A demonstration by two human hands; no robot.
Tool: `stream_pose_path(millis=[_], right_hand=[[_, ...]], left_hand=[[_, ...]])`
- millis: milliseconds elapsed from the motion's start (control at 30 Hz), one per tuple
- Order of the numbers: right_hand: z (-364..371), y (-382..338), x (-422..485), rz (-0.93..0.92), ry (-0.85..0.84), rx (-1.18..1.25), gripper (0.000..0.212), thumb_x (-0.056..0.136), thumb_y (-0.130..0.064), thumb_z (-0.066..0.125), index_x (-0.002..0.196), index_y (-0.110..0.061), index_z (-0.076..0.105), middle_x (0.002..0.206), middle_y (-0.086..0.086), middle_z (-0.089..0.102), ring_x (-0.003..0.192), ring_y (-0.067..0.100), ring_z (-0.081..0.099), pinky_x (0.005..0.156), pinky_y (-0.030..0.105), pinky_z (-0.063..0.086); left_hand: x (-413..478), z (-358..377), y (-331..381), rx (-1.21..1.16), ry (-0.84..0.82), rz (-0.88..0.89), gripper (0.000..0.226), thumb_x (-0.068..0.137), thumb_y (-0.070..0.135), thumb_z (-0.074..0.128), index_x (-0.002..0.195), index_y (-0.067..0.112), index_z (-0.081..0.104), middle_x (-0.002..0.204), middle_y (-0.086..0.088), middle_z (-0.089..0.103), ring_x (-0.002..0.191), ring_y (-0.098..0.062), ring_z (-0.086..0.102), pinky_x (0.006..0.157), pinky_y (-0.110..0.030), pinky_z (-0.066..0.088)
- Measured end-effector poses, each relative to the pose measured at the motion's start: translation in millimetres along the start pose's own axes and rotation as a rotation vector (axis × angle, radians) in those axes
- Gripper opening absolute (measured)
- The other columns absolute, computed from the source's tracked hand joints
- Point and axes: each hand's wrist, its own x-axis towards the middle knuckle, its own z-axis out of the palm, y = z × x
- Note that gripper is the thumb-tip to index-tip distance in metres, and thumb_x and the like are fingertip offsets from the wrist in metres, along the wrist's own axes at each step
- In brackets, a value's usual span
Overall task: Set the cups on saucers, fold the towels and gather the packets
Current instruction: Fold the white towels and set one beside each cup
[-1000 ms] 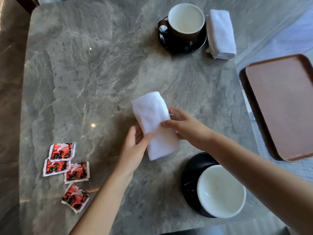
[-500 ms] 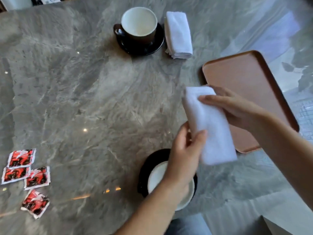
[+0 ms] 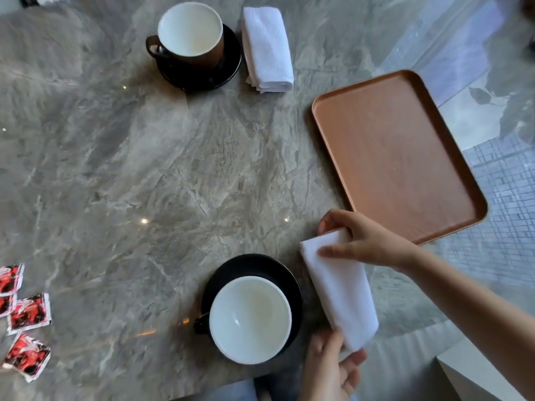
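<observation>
Tabletop (image 3: pixel 144 169): grey veined stone, polished, glossy w/ light glints. Tray (image 3: pixel 390 154): brown, wood-look grain, matt, smooth. Far towel (image 3: pixel 267 50) & near towel (image 3: pixel 338 287): white cloth, soft; far one shows fine ribbed weave. Far cup (image 3: pixel 189 28), near cup (image 3: pixel 250 318): ceramic look, glazed white inside. Far saucer (image 3: pixel 228 68), near saucer (image 3: pixel 246 264): black, glossy. Packets (image 3: pixel 29 312): shiny printed film, crinkled.

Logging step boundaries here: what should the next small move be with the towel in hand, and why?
Probably lower the folded towel flat just right of the near saucer and let go. Both the right hand and left hand pinch its ends there, and the far towel already lies right of the far saucer.
</observation>
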Motion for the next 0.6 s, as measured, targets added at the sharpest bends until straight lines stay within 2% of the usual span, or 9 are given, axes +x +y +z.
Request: stream_pose_path(millis=[67,133,200,267,300,367,500,600], right_hand=[[0,2,0,-0.028,0.014,-0.081,0.025,0.07,-0.034,0.076,0.087,-0.025,0.059,0.082,-0.011,0.061,0.072,-0.001,0.056,0.063,0.013,0.042],[2,1,-1,-0.053,0.065,-0.225,0.022,0.075,-0.031,0.076,0.089,-0.025,0.059,0.086,-0.01,0.063,0.079,0.003,0.058,0.068,0.02,0.044],[6,0,-2,-0.095,0.11,-0.395,0.02,0.077,-0.03,0.072,0.091,-0.025,0.059,0.089,-0.01,0.063,0.085,0.011,0.056,0.073,0.029,0.045],[7,-1,-1,-0.146,0.132,-0.507,0.019,0.078,-0.034,0.07,0.09,-0.028,0.056,0.089,-0.013,0.058,0.088,0.013,0.051,0.075,0.032,0.045],[5,-1,-1,-0.154,0.127,-0.509,0.019,0.078,-0.035,0.07,0.088,-0.031,0.055,0.09,-0.014,0.055,0.088,0.011,0.05,0.075,0.032,0.045],[3,-1,0,-0.146,0.112,-0.487,0.02,0.078,-0.033,0.071,0.086,-0.035,0.053,0.093,-0.012,0.053,0.086,0.008,0.051,0.075,0.032,0.047],[8,-3,1,-0.149,0.122,-0.489,0.016,0.078,-0.031,0.07,0.088,-0.028,0.058,0.092,-0.01,0.056,0.084,0.008,0.054,0.074,0.035,0.05],[15,-3,3,-0.169,0.1,-0.49,0.015,0.079,-0.031,0.069,0.09,-0.026,0.06,0.09,-0.009,0.058,0.087,0.01,0.055,0.075,0.037,0.049]], left_hand=[[1,-6,-1,-0.029,0.032,-0.004,0.017,0.079,0.018,0.07,0.092,0.013,0.059,0.073,-0.003,0.061,0.051,-0.014,0.065,0.059,-0.027,0.036],[3,-6,2,-0.047,0.044,-0.012,0.008,0.086,0.015,0.062,0.093,0.013,0.059,0.069,-0.003,0.064,0.059,-0.016,0.063,0.06,-0.028,0.036],[6,-6,1,-0.034,0.02,0.021,0.017,0.082,0.009,0.067,0.096,0.012,0.058,0.066,0.0,0.067,0.051,-0.011,0.062,0.059,-0.026,0.037],[10,-6,-1,-0.042,0.007,0.073,0.031,0.069,0.004,0.073,0.095,0.011,0.057,0.061,0.004,0.069,0.043,-0.007,0.06,0.056,-0.023,0.039],[13,-6,-2,-0.055,0.01,0.086,0.033,0.067,-0.001,0.073,0.094,0.01,0.057,0.057,0.006,0.069,0.042,-0.007,0.059,0.054,-0.022,0.04],[19,-5,-4,-0.088,0.046,0.09,0.023,0.077,-0.006,0.067,0.092,0.009,0.058,0.059,0.004,0.069,0.045,-0.008,0.058,0.051,-0.02,0.042],[22,-10,-5,-0.113,0.085,0.103,0.012,0.084,-0.002,0.06,0.087,0.011,0.061,0.074,-0.003,0.065,0.065,-0.015,0.055,0.058,-0.024,0.043],[20,-17,-3,-0.144,0.07,0.097,0.013,0.084,-0.002,0.061,0.081,0.011,0.062,0.07,-0.002,0.066,0.063,-0.015,0.055,0.055,-0.023,0.044]])
